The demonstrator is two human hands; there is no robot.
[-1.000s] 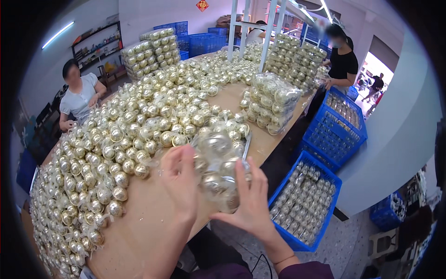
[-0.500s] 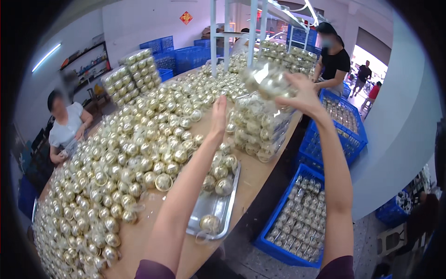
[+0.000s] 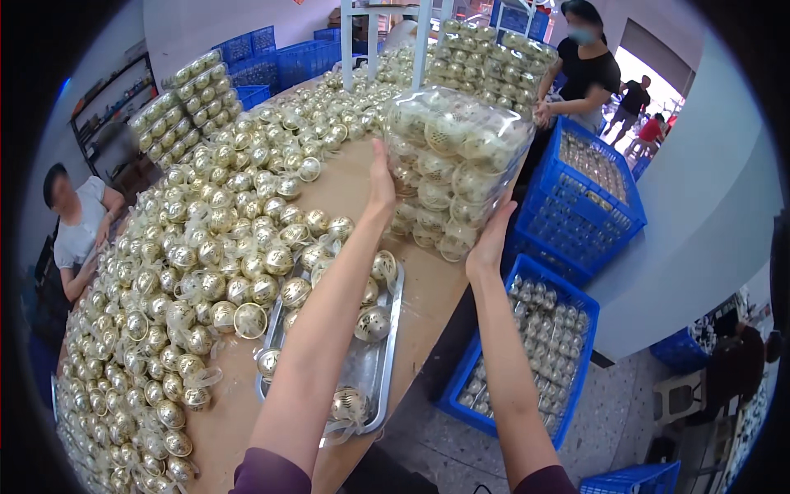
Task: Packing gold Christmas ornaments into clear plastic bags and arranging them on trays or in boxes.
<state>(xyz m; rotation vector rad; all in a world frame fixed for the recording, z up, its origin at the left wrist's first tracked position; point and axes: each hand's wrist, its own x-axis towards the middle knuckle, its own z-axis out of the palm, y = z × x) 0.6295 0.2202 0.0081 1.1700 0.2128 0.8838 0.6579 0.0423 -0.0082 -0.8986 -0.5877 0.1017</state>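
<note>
A stack of clear plastic packs (image 3: 457, 165) filled with gold ball ornaments stands on the brown table, between my two hands. My left hand (image 3: 381, 181) lies flat along its left side, fingers stretched upward. Against the lower right side rests my right hand (image 3: 491, 239), palm inward and fingers extended. Neither hand's fingers wrap round the packs. Below my left forearm, a metal tray (image 3: 380, 383) holds several gold ball ornaments (image 3: 372, 323), partly hidden by that arm.
Loose gold balls in clear wrapping (image 3: 189, 280) heap over the table's left. Taller pack stacks (image 3: 494, 70) stand behind. Filled blue crates (image 3: 576, 202) and another crate (image 3: 444, 403) line the right. A masked person (image 3: 588, 74) stands back right; another person (image 3: 78, 222) sits left.
The pack my right hand held in the air now sits on top of the stack. My right hand has let go and dropped to the stack's lower right side. The view has shifted.
</note>
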